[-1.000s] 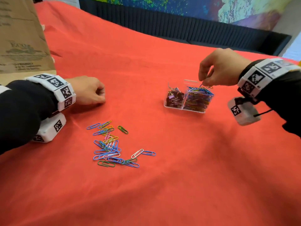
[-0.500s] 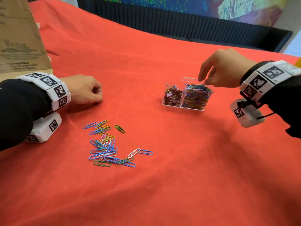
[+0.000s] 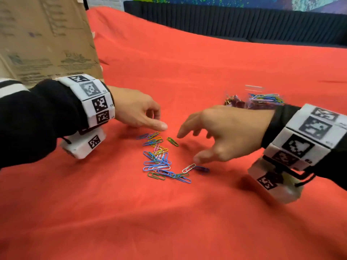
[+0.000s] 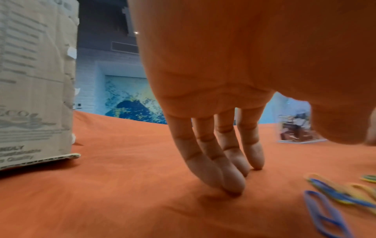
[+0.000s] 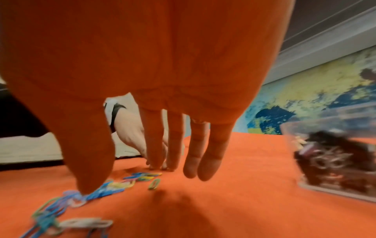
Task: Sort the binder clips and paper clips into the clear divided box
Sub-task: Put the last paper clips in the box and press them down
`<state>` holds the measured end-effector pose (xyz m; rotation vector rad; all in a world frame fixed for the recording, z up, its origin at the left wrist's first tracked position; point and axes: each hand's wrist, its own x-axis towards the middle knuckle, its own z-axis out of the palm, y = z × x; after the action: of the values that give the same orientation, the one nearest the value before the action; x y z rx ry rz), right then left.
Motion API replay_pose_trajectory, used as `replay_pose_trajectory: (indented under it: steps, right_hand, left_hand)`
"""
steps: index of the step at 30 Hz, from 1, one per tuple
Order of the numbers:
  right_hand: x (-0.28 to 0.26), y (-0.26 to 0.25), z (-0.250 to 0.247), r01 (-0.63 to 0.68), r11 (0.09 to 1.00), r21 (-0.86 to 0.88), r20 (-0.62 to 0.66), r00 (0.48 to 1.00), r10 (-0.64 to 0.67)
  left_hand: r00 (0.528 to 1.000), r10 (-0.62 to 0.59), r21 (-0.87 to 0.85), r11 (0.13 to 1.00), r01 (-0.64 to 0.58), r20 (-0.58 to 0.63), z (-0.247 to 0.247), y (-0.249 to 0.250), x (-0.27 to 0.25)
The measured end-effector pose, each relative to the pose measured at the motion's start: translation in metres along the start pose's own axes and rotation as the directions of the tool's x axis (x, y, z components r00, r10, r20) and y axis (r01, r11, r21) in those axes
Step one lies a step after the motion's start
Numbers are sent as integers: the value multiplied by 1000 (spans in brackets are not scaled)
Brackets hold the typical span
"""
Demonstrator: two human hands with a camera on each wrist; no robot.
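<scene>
A loose pile of coloured paper clips (image 3: 161, 160) lies on the red cloth in the middle of the head view. My right hand (image 3: 212, 136) hovers just right of the pile, fingers spread and straight, its thumb low over a white clip (image 3: 188, 167). My left hand (image 3: 142, 113) rests at the pile's upper left, fingertips (image 4: 234, 186) touching the cloth, holding nothing. The clear divided box (image 3: 255, 102) stands behind my right hand, binder clips (image 5: 333, 162) in its left part and paper clips (image 3: 266, 97) heaped in its right part. My right hand hides its lower half.
A brown cardboard box (image 3: 45, 34) stands at the far left, close behind my left wrist. A dark ribbed bench (image 3: 234, 21) runs along the table's far edge. Red cloth (image 3: 169, 222) covers the whole table.
My right hand has left the box and swung down left to the pile, fingers now spread. My left hand uncurled and slid right toward the pile. The head view has moved closer.
</scene>
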<state>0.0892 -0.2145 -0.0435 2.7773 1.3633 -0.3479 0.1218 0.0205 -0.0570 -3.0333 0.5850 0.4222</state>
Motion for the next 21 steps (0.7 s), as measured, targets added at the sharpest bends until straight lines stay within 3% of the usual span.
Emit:
replay_pose_trajectory:
  steps: [6, 11, 18, 21]
  right_hand:
    - [21, -20, 15, 118, 993, 4, 111, 987, -118]
    - [9, -27, 21, 192, 980, -45, -18, 981, -193]
    - [-12, -14, 17, 35, 998, -54, -84, 996, -40]
    - [-26, 2, 9, -19, 999, 32, -113, 993, 23]
  left_hand:
    - [986, 90, -68, 994, -81, 141, 3, 23, -33]
    - [977, 203, -64, 978, -199, 61, 12, 40, -34]
    - [964, 264, -89, 961, -261, 33, 10, 58, -26]
    - [957, 289, -98, 953, -288, -1, 6, 63, -22]
